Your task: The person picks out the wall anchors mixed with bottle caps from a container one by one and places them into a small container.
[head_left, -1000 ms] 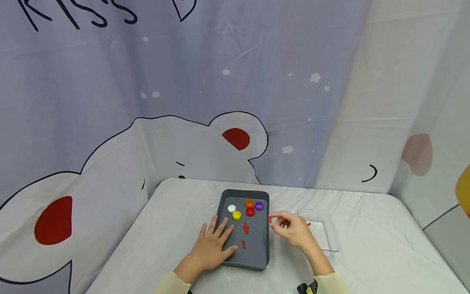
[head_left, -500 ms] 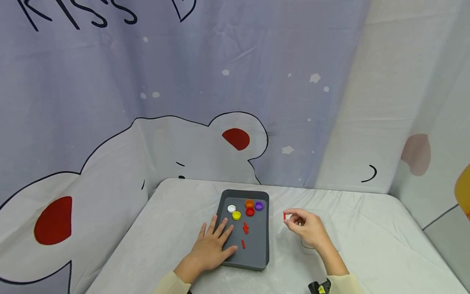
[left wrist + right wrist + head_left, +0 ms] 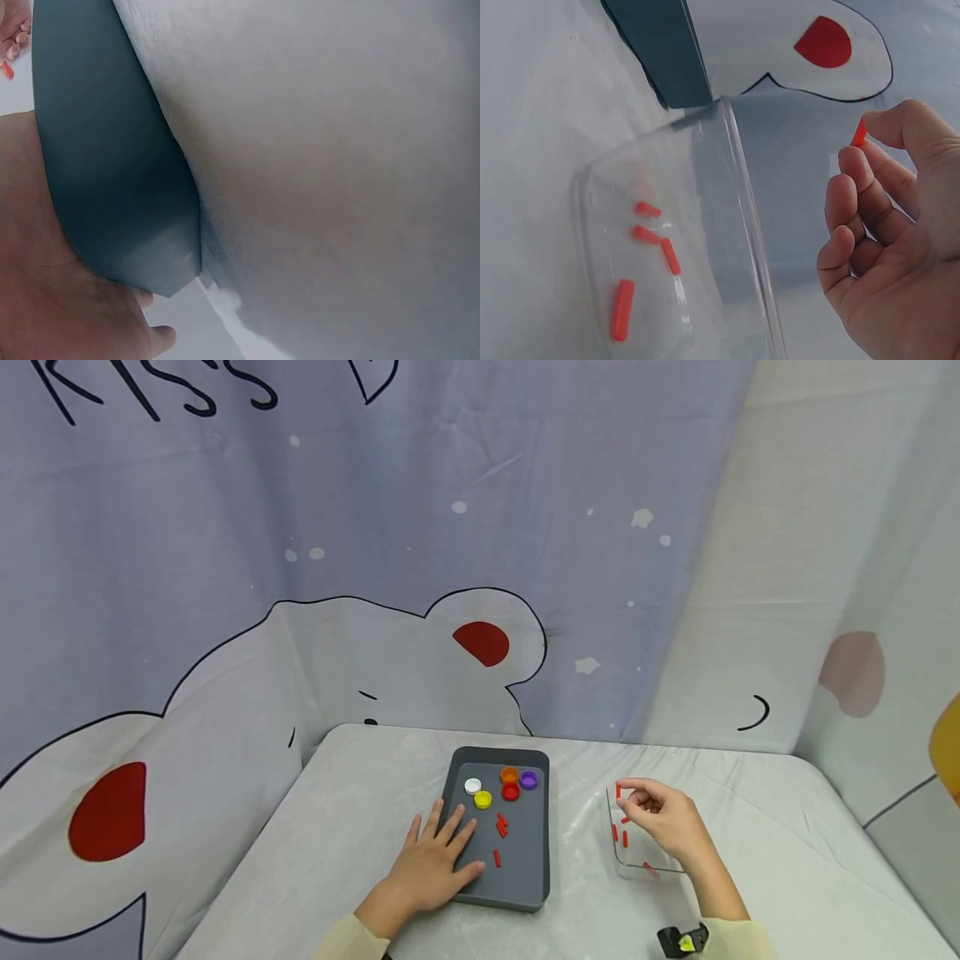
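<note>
My left hand (image 3: 425,868) lies with straight, spread fingers on the left edge of a grey tray (image 3: 525,877). In the left wrist view the tray's dark side (image 3: 112,150) fills much of the picture beside the palm (image 3: 60,307). Between thumb and index fingertip my right hand (image 3: 671,822) pinches a small red stick (image 3: 859,133), held upright above a clear plastic box (image 3: 633,868). Several similar red sticks (image 3: 622,310) lie inside that box, as the right wrist view shows. Part of the box is hidden by the right hand and forearm.
On the tray sit a white cap (image 3: 472,786), a yellow cap (image 3: 483,799), an orange cap (image 3: 509,775), a purple cap (image 3: 528,780) and a red cap (image 3: 511,792). Loose red sticks (image 3: 497,858) lie nearer its front. A white cloth (image 3: 360,793) covers the table.
Holding the red stick, my right hand has moved right, from the tray's right edge to over the clear box. The left hand has stayed in place.
</note>
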`<action>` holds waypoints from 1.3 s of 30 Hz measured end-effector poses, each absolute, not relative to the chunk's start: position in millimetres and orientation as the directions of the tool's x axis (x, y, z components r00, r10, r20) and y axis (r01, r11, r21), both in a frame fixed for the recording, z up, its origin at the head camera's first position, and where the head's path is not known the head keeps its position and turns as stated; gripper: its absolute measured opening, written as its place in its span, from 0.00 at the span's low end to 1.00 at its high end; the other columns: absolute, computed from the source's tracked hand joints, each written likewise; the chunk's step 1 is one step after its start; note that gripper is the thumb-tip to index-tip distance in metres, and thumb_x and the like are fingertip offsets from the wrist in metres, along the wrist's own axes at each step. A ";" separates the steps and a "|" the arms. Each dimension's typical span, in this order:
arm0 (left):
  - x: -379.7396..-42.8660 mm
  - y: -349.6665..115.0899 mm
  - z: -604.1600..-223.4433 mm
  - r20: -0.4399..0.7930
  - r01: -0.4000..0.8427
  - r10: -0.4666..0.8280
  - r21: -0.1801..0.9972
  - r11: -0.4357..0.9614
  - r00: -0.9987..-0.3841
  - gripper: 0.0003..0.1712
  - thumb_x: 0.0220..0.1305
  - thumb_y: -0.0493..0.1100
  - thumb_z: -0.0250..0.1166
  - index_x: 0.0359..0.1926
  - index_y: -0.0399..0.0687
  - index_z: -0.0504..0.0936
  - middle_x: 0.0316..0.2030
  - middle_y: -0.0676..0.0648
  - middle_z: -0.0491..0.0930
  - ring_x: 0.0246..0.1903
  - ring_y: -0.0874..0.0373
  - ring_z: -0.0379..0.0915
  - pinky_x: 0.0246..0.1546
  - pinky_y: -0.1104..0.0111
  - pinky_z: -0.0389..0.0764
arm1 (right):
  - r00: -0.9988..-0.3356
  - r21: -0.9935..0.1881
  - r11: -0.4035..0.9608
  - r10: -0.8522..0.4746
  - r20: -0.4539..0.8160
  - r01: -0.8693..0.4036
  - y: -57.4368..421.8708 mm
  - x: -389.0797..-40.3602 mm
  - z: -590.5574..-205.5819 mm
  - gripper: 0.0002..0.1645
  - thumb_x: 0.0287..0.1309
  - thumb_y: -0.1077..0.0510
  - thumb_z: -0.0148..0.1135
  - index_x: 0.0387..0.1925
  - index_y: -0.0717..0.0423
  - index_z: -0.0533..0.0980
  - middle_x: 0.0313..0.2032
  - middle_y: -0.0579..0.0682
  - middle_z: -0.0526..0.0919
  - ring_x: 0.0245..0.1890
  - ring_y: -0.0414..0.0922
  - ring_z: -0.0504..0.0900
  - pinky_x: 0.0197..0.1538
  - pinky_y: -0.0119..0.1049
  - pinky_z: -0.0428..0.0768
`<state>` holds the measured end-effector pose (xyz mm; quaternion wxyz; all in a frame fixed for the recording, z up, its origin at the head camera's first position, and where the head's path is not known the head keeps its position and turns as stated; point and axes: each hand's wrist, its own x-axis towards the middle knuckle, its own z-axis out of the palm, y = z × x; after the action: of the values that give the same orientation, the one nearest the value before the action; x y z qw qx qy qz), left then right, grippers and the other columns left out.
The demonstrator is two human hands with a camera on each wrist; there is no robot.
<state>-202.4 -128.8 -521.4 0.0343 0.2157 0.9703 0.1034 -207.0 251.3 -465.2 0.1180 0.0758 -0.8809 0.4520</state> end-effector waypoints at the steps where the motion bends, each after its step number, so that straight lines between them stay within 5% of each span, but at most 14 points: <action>1: -202.4 -128.9 -521.3 -0.021 0.412 0.427 0.216 0.885 -0.904 0.43 0.72 0.73 0.46 0.78 0.57 0.60 0.80 0.48 0.50 0.79 0.39 0.29 0.73 0.36 0.39 | -0.960 -0.775 0.584 -0.022 0.279 -0.239 253.9 -207.2 -465.0 0.17 0.60 0.59 0.71 0.51 0.57 0.84 0.30 0.44 0.83 0.27 0.36 0.78 0.32 0.30 0.76; 25: -200.3 -127.9 -516.3 -0.029 0.417 0.433 0.220 0.882 -0.901 0.42 0.73 0.71 0.47 0.78 0.56 0.61 0.80 0.46 0.51 0.79 0.37 0.32 0.73 0.36 0.40 | -0.977 -0.779 0.611 0.044 0.211 -0.141 283.8 -204.1 -469.4 0.20 0.65 0.56 0.67 0.56 0.58 0.82 0.34 0.46 0.83 0.29 0.34 0.75 0.33 0.29 0.74; 39: -204.0 -129.2 -525.0 -0.020 0.410 0.423 0.207 0.888 -0.906 0.43 0.72 0.73 0.45 0.79 0.58 0.60 0.80 0.48 0.50 0.79 0.39 0.29 0.73 0.36 0.38 | -0.976 -0.815 0.550 -0.003 0.219 -0.185 268.3 -211.0 -472.5 0.20 0.65 0.58 0.67 0.56 0.60 0.81 0.33 0.47 0.83 0.28 0.36 0.76 0.32 0.30 0.73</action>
<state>-204.0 -129.2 -525.0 0.0325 0.2146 0.9711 0.0994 -211.0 268.3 -472.5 0.0964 0.0537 -0.8750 0.4714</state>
